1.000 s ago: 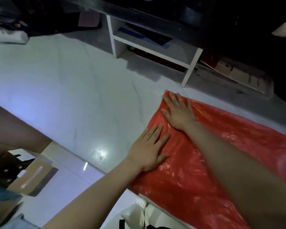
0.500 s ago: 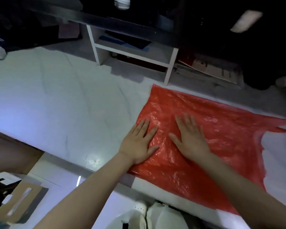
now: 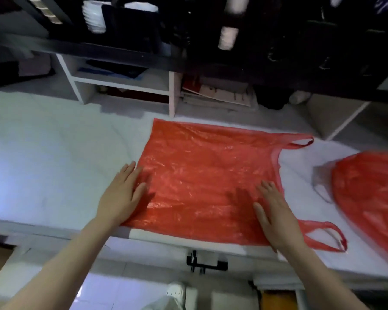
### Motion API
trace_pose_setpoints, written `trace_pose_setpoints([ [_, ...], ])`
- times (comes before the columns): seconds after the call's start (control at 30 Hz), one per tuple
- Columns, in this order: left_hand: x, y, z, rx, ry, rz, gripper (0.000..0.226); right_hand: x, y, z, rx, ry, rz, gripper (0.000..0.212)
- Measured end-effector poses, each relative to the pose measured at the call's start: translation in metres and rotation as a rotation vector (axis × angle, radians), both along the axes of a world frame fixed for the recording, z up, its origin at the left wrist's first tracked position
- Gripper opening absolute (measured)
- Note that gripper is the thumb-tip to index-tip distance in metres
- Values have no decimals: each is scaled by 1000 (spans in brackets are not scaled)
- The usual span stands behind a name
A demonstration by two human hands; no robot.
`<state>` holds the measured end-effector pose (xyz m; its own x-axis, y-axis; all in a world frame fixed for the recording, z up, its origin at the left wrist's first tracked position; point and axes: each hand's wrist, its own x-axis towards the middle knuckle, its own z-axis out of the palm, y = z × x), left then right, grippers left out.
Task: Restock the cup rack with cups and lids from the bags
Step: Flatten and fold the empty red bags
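Note:
An empty red plastic bag lies flat on the white counter, handles pointing right. My left hand rests flat on the bag's left edge, fingers straight. My right hand lies flat on the bag's right part near the handles, fingers spread. A second red bag, bulging, sits at the right edge. In the dark rack above the counter, stacked white cups and a pale cup stack show.
A white shelf unit stands at the back of the counter with papers and cardboard beside it. A black clamp hangs under the counter's front edge. White shoes and floor tiles show below.
My right hand slid to the right across the bag, from its far left corner to near the handles. My left hand stayed on the left edge. The view swung right, revealing the second bag.

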<state>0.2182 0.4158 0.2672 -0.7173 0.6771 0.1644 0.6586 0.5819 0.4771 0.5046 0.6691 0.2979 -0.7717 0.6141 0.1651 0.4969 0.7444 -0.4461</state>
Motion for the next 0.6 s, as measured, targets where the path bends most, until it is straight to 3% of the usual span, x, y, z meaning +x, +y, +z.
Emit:
trace_pose_setpoints([
  [0.07, 20, -15, 1, 55, -80, 35, 47, 26, 1, 4, 34, 97, -62, 41],
  [0.17, 49, -40, -1, 98, -146, -18, 59, 86, 7, 3, 37, 106, -309, 46],
  [0.27, 63, -59, -6, 66, -148, -145, 74, 144, 19, -3, 11, -48, -471, 52],
  [0.33, 65, -65, -10, 10, -139, -206, 82, 165, 23, -5, -95, -180, -446, 55],
  [0.47, 66, -68, -16, -47, 4, -155, 59, 179, 23, -6, -100, -210, -399, 47],
  [0.6, 65, -74, -18, -62, -36, -100, 49, 180, 27, -2, -125, -151, -431, 31],
])
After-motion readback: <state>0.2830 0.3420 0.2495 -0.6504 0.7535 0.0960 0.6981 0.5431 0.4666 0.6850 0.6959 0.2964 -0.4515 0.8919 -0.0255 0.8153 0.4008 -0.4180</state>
